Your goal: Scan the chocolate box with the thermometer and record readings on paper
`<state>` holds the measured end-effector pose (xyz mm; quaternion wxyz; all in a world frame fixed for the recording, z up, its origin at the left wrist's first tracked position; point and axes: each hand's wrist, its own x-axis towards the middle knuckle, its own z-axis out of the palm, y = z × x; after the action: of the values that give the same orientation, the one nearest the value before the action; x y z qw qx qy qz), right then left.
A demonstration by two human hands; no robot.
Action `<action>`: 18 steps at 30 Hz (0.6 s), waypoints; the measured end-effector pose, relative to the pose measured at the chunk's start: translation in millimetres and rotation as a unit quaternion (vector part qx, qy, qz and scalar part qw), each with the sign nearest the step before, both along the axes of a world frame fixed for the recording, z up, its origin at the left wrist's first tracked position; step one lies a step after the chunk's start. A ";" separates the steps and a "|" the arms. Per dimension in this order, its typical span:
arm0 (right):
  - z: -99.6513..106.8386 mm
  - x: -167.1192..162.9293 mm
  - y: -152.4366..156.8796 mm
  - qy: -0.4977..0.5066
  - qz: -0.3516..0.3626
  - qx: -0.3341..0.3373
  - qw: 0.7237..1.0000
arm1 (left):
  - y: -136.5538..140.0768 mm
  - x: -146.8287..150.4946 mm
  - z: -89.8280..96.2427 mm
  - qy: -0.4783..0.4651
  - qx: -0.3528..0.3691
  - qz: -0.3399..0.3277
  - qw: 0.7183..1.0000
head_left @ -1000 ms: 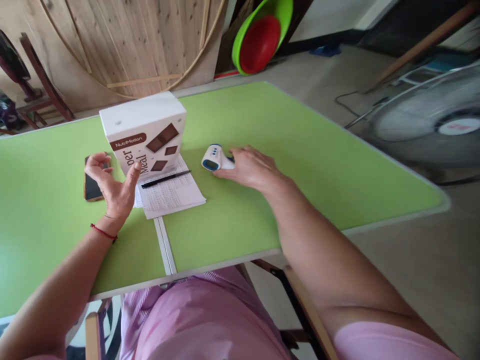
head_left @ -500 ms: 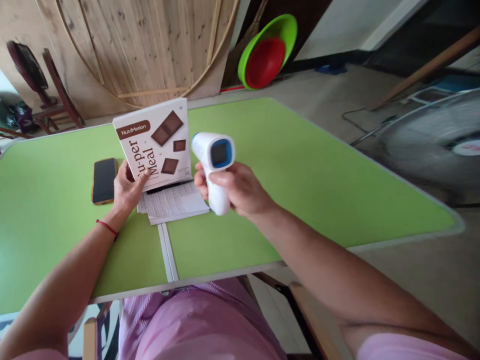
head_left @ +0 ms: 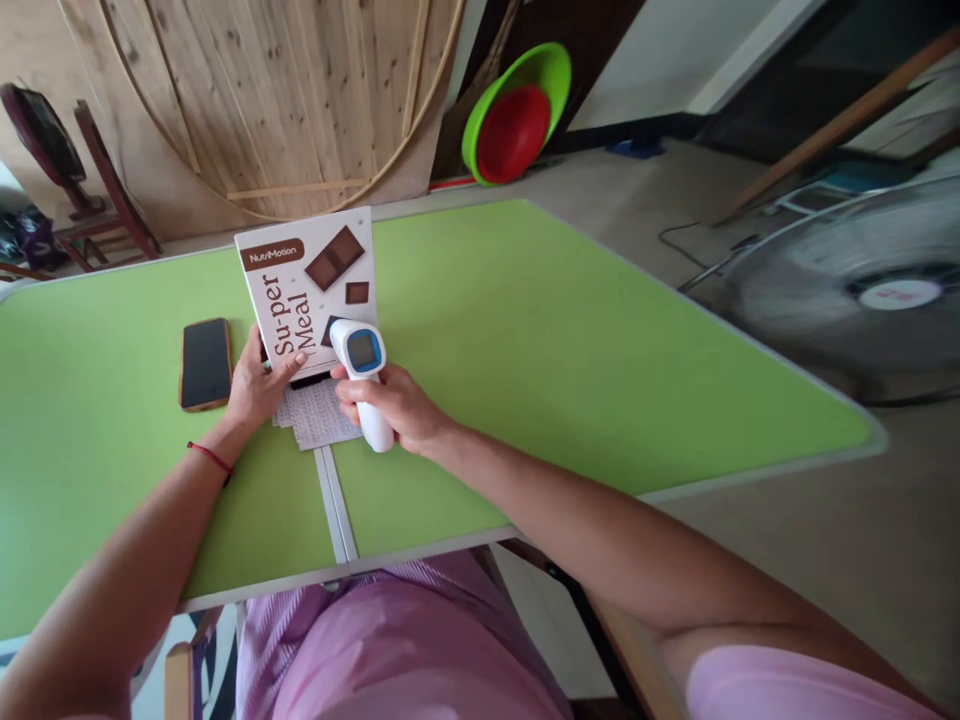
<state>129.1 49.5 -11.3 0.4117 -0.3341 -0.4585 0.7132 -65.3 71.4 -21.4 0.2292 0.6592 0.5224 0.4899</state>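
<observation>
My left hand [head_left: 259,385] grips the lower left corner of a white box [head_left: 281,295] printed "NutriMotion Su-per Meal" with brown chocolate squares, holding it upright with its front toward me. In my right hand [head_left: 405,405] is a white infrared thermometer [head_left: 375,425] with a blue-framed screen, its handle wrapped by my fingers. The thermometer's head overlaps the box's lower right part in view; whether they touch I cannot tell. Beneath the box lie sheets of paper with writing [head_left: 322,420] and a dark object, mostly hidden. Left of my left hand lies a phone [head_left: 206,365], screen up.
The green folding table [head_left: 562,350] has a metal seam [head_left: 335,505] down its middle. A large fan [head_left: 885,290] stands beyond its right edge. Green and red basins [head_left: 514,130] lean at the back, near a round wooden board [head_left: 300,100].
My right hand has carried the thermometer left and slightly down, so its head now overlaps the box. The box has tilted a little in my left hand. The view has shifted slightly.
</observation>
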 end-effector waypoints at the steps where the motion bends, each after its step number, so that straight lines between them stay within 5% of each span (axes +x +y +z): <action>1: -0.2 -1.5 0.1 0.001 0.004 0.003 1.000 | 1.0 -0.8 -0.4 -0.001 -0.001 -0.007 1.000; 18: -6.5 -4.4 0.9 -0.009 0.026 0.065 0.998 | 2.3 -3.8 -0.4 -0.006 0.004 -0.015 1.000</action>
<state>124.6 50.4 -17.8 0.4100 -0.3011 -0.5161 0.6891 -69.2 73.7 -21.8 0.2367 0.6651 0.5092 0.4924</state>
